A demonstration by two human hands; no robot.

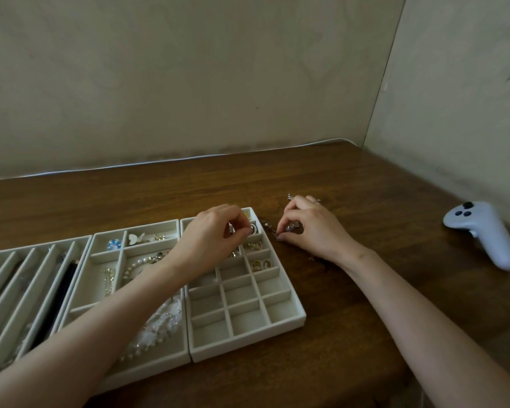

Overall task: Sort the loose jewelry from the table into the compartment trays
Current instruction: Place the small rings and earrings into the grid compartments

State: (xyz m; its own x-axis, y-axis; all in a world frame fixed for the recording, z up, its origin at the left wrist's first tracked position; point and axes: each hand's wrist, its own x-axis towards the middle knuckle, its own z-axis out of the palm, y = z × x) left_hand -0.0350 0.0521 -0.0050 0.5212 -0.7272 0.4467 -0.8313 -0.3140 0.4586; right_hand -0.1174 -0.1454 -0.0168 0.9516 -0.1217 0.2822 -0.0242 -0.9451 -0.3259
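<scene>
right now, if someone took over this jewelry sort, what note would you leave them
Left hand: over the cream grid tray, grip pinching a small piece too small to identify.
Right hand: on the brown wooden table, pinching a purplish-stone piece.
Done: pearl necklace, white butterfly and blue flower in the cream middle tray; gold pieces in the grid tray's far cells.
Left: loose bits between grid tray and right hand, more pieces behind that hand.
</scene>
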